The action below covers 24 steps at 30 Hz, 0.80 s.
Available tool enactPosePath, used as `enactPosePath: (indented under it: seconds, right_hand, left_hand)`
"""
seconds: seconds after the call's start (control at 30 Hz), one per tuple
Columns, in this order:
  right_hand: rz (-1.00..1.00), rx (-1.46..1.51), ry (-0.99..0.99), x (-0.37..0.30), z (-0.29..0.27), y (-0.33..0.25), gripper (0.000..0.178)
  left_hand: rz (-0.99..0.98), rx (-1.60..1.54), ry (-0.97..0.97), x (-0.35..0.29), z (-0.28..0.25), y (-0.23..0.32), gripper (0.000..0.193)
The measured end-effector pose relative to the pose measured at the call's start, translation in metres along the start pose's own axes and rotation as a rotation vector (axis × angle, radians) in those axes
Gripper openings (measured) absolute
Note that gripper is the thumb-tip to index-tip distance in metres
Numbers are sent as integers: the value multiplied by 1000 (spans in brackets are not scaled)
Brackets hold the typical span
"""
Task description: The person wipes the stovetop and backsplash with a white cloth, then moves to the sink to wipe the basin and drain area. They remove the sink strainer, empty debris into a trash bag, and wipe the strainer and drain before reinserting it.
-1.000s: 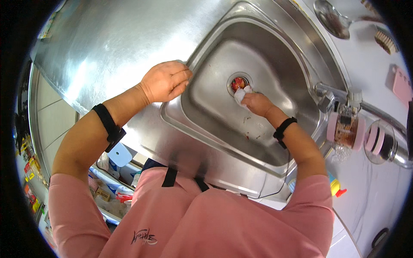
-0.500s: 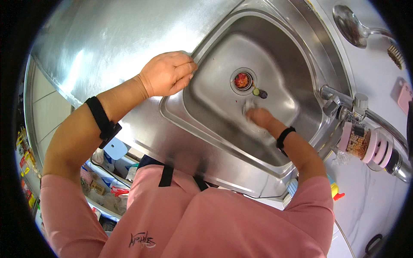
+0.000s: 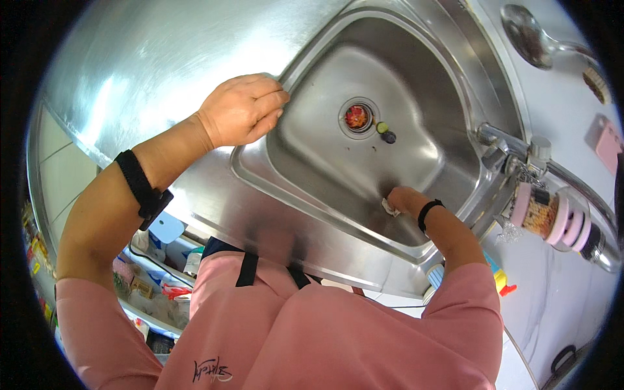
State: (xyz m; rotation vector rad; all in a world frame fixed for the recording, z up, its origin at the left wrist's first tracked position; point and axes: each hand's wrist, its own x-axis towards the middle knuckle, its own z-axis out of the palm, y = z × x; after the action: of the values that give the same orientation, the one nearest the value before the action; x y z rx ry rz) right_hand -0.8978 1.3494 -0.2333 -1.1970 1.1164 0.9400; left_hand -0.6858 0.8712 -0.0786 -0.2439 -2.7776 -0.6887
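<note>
My right hand [image 3: 404, 199] is low in the steel sink [image 3: 325, 153], near its front wall. Its fingers are closed on a small whitish crumpled wad [image 3: 390, 207]; whether that is cloth or a scrubber I cannot tell. On the counter at the sink's left edge rests my left hand [image 3: 244, 109], fingers curled together with nothing visible in them. Red and orange scraps fill the drain [image 3: 356, 117]. Just right of it lie a round green piece [image 3: 381, 127] and a dark purplish piece [image 3: 389, 137]. Small dark specks dot the basin floor nearby.
A chrome faucet [image 3: 500, 135] stands at the sink's right side. Beyond it are a ladle [image 3: 525, 38], a brush [image 3: 596, 84] and a pink-lidded jar [image 3: 541, 213]. Steel counter [image 3: 175, 58] stretches left; a bin of packages [image 3: 149, 302] stands below.
My right hand has moved with the wad toward the sink's near side, away from the drain. My left hand stays at the sink's left edge. The whole view has shifted slightly.
</note>
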Motion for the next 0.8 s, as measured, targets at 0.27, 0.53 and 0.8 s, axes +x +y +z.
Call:
enactPosePath:
  seconds: [0.27,0.53,0.8]
  right_hand:
    - [-182,140,921,-22,-115,9,21]
    - [617,629,346,-72,-27,34,22]
    - [385,94,206,30,5,21,15]
  left_hand:
    - [5,-18,-1,0,2,-1,21]
    - [18,-45,-3,3,-1,2,23]
    - [-13,-61,-33,2,1,0,19]
